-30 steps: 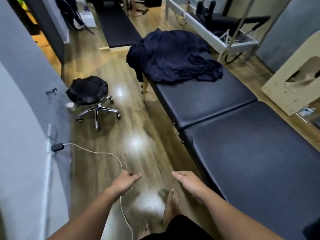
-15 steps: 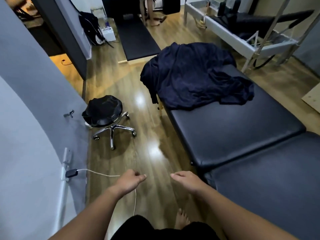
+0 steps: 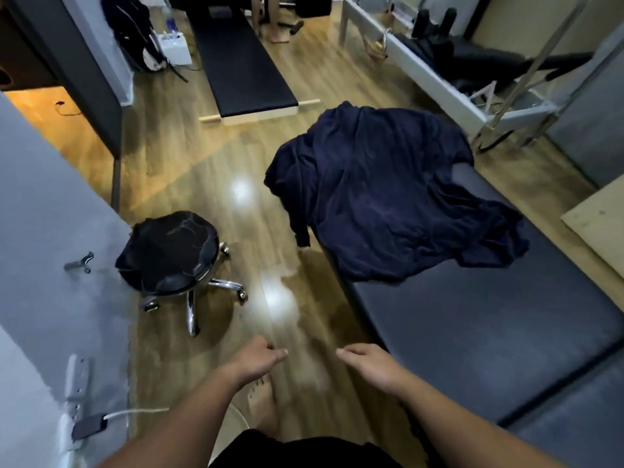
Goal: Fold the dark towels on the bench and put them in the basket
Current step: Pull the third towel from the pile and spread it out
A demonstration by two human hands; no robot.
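Observation:
A heap of dark navy towels (image 3: 388, 197) lies crumpled on the far end of the black padded bench (image 3: 472, 332), one corner hanging off its left side. My left hand (image 3: 256, 358) hangs over the wooden floor with loosely curled fingers and holds nothing. My right hand (image 3: 366, 361) hovers beside it near the bench's left edge, fingers relaxed and empty. Both hands are well short of the towels. No basket is in view.
A black rolling stool (image 3: 169, 255) with chrome legs stands on the floor to the left. A grey wall (image 3: 50, 265) with a plugged-in charger (image 3: 89, 430) runs along the left. A black mat (image 3: 243, 62) and exercise equipment (image 3: 456, 72) lie further back. A wooden board (image 3: 597, 228) is at right.
The view has advanced along the bench; the towels and stool now appear closer and larger. Both hands stay low in front, empty, in much the same pose.

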